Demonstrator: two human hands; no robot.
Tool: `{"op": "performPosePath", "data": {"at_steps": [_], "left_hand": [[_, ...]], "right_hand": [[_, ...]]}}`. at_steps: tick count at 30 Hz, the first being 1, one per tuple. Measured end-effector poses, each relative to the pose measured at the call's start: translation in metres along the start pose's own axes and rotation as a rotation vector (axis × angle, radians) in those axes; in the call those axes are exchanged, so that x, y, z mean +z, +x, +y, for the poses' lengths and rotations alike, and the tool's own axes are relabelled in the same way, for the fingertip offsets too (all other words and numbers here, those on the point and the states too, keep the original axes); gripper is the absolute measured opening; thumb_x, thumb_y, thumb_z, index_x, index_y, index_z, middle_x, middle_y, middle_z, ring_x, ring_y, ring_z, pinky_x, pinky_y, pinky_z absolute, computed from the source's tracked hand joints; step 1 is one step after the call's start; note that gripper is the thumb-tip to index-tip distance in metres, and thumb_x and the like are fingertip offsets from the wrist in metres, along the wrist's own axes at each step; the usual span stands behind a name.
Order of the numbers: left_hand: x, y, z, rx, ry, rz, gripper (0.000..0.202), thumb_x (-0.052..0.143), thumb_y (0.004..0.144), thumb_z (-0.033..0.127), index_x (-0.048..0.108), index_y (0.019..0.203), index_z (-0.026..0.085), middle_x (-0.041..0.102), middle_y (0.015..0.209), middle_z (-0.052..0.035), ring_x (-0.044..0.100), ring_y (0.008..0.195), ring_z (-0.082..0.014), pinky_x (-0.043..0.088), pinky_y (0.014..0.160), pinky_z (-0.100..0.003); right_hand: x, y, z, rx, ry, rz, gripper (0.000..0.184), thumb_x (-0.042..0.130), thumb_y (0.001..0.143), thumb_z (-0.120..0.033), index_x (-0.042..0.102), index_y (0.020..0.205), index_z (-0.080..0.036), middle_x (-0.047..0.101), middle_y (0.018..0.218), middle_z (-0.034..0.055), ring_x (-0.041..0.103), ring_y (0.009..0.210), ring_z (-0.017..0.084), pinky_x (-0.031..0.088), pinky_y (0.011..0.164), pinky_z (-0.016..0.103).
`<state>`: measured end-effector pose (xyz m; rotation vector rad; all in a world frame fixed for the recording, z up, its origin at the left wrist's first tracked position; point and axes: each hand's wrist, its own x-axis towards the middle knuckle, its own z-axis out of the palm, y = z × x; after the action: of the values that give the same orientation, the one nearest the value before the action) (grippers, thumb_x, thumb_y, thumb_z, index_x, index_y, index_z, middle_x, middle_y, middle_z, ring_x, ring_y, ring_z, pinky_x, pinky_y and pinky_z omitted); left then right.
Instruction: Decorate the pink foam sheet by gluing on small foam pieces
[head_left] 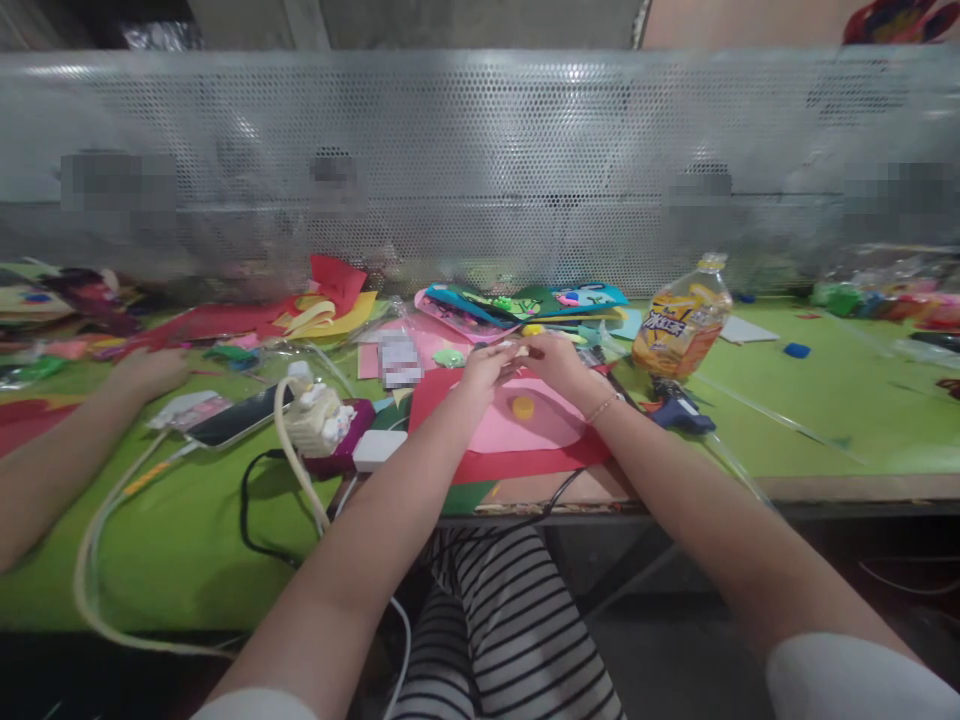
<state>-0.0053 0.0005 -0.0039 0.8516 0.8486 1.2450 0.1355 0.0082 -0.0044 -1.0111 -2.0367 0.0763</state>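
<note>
My left hand (489,367) and my right hand (556,366) meet above a pink sheet (495,428), their fingers closed together around something too small to make out. The pink sheet lies on a larger red sheet (540,461) at the table's front edge. A round yellow cap (523,407) rests on the pink sheet, just below my hands. Behind my fingers sits a small yellow piece (532,330), and a light green piece (449,357) lies left of them. A dark blue glue gun (681,414) lies to the right of my right wrist.
A bottle of orange drink (679,325) stands at the right. To the left are a power strip (330,430) with plugs and cords, and a phone (244,418). Another person's hand (154,372) rests farther left. Decorated felt pieces (517,303) lie before a perforated metal panel (480,150).
</note>
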Motion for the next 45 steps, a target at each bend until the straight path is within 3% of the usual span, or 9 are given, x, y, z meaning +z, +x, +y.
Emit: {"op": "performPosePath", "data": {"at_steps": [4, 10, 14, 18, 21, 23, 29, 36, 45], "left_hand": [[0.004, -0.003, 0.002, -0.004, 0.001, 0.025, 0.004, 0.069, 0.069, 0.013, 0.065, 0.067, 0.013, 0.066, 0.06, -0.0018, 0.061, 0.055, -0.0094, 0.049, 0.071, -0.025], [0.006, -0.004, 0.003, -0.003, -0.05, 0.016, 0.002, 0.063, 0.072, 0.012, 0.065, 0.072, 0.013, 0.068, 0.065, -0.0045, 0.065, 0.062, -0.0115, 0.049, 0.078, -0.026], [0.005, -0.002, 0.007, -0.048, -0.075, 0.079, 0.008, 0.056, 0.074, 0.012, 0.063, 0.073, 0.013, 0.068, 0.064, -0.0062, 0.066, 0.067, -0.0133, 0.05, 0.078, -0.025], [0.006, -0.001, 0.008, -0.076, -0.062, 0.063, 0.009, 0.055, 0.074, 0.018, 0.063, 0.073, 0.014, 0.068, 0.066, -0.0058, 0.066, 0.068, -0.0137, 0.051, 0.073, -0.024], [0.007, -0.001, 0.007, -0.101, -0.049, 0.011, 0.013, 0.056, 0.075, 0.024, 0.063, 0.076, 0.014, 0.067, 0.065, -0.0058, 0.066, 0.066, -0.014, 0.052, 0.071, -0.024], [0.008, -0.001, 0.005, -0.102, -0.028, -0.026, 0.016, 0.055, 0.077, 0.026, 0.064, 0.079, 0.013, 0.066, 0.064, -0.0056, 0.065, 0.065, -0.0139, 0.051, 0.07, -0.025], [0.009, -0.002, 0.001, -0.075, 0.051, -0.073, 0.017, 0.054, 0.079, 0.027, 0.065, 0.082, 0.015, 0.062, 0.056, -0.0023, 0.061, 0.056, -0.0127, 0.05, 0.068, -0.026], [0.009, -0.003, 0.002, -0.076, 0.068, -0.055, 0.028, 0.052, 0.082, 0.038, 0.066, 0.078, 0.015, 0.063, 0.059, -0.0035, 0.058, 0.049, -0.0112, 0.051, 0.065, -0.027], [0.01, -0.004, -0.001, -0.093, 0.078, -0.024, 0.03, 0.053, 0.082, 0.041, 0.067, 0.081, 0.015, 0.064, 0.056, -0.004, 0.064, 0.056, -0.0146, 0.051, 0.066, -0.025]], "right_hand": [[-0.001, 0.0, 0.001, 0.028, 0.038, -0.004, 0.019, 0.056, 0.079, -0.023, 0.072, 0.087, -0.016, 0.07, 0.081, 0.0054, 0.058, 0.069, 0.015, 0.04, 0.065, 0.025], [-0.003, 0.0, 0.007, 0.212, 0.058, 0.114, 0.029, 0.051, 0.081, -0.034, 0.064, 0.064, -0.014, 0.055, 0.054, 0.0002, 0.045, 0.054, 0.012, 0.031, 0.054, 0.024], [-0.007, 0.0, 0.004, 0.227, 0.07, 0.147, 0.031, 0.052, 0.08, -0.035, 0.06, 0.06, -0.014, 0.049, 0.05, -0.0016, 0.041, 0.051, 0.01, 0.03, 0.053, 0.024], [-0.008, 0.0, -0.002, 0.165, 0.058, 0.067, 0.025, 0.054, 0.08, -0.032, 0.07, 0.085, -0.013, 0.057, 0.058, -0.0004, 0.044, 0.053, 0.01, 0.033, 0.054, 0.023], [-0.006, -0.001, 0.0, 0.167, 0.038, 0.003, 0.044, 0.06, 0.077, -0.029, 0.061, 0.119, -0.015, 0.059, 0.063, -0.0013, 0.047, 0.054, 0.011, 0.036, 0.055, 0.022], [-0.003, -0.001, 0.005, 0.154, -0.01, -0.005, 0.053, 0.065, 0.074, -0.029, 0.057, 0.124, -0.016, 0.059, 0.065, -0.0005, 0.05, 0.057, 0.012, 0.039, 0.056, 0.023], [0.004, -0.001, 0.014, -0.027, -0.075, 0.069, 0.038, 0.069, 0.067, -0.021, 0.067, 0.105, -0.015, 0.06, 0.093, 0.01, 0.056, 0.078, 0.018, 0.046, 0.072, 0.03], [0.001, 0.001, -0.001, -0.024, 0.113, -0.1, 0.018, 0.056, 0.077, -0.02, 0.069, 0.087, -0.013, 0.067, 0.083, 0.0064, 0.056, 0.071, 0.015, 0.042, 0.067, 0.025], [-0.005, 0.002, -0.009, 0.11, 0.129, -0.088, 0.011, 0.058, 0.071, -0.019, 0.068, 0.071, -0.013, 0.063, 0.066, 0.0013, 0.047, 0.058, 0.011, 0.034, 0.056, 0.022]]}}
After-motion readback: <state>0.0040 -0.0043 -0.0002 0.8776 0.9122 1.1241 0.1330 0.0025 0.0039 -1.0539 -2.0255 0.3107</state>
